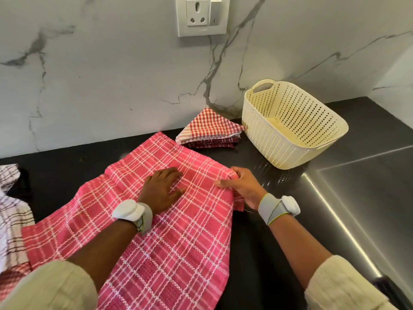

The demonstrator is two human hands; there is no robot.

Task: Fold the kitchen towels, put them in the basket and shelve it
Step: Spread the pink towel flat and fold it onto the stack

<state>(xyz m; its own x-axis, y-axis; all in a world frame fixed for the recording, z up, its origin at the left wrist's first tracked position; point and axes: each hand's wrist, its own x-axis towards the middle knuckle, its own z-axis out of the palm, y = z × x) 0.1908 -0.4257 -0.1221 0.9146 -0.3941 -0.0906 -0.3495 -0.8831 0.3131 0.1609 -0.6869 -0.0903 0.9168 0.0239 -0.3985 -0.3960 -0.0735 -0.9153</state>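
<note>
**Pink towel mid-fold, basket not yet filled**

Head camera view: nearest the camera, two cream knitted sleeves [51,285] frame a pink-and-white checked waffle kitchen towel [169,242] spread flat on a black countertop [263,253]. The left hand [162,189] presses on it with flat, straight fingers. The right hand [242,186] pinches the towel's right edge, which is bunched up. Behind lies a small folded stack, topped by a red-and-white gingham towel [209,127]. Beside it stands a cream perforated plastic basket [263,139]; no towel shows inside. At the left edge lies a rumpled white towel with dark stripes [11,211]. Judged from this, some folding is done; more folding, loading and shelving remain.
</note>
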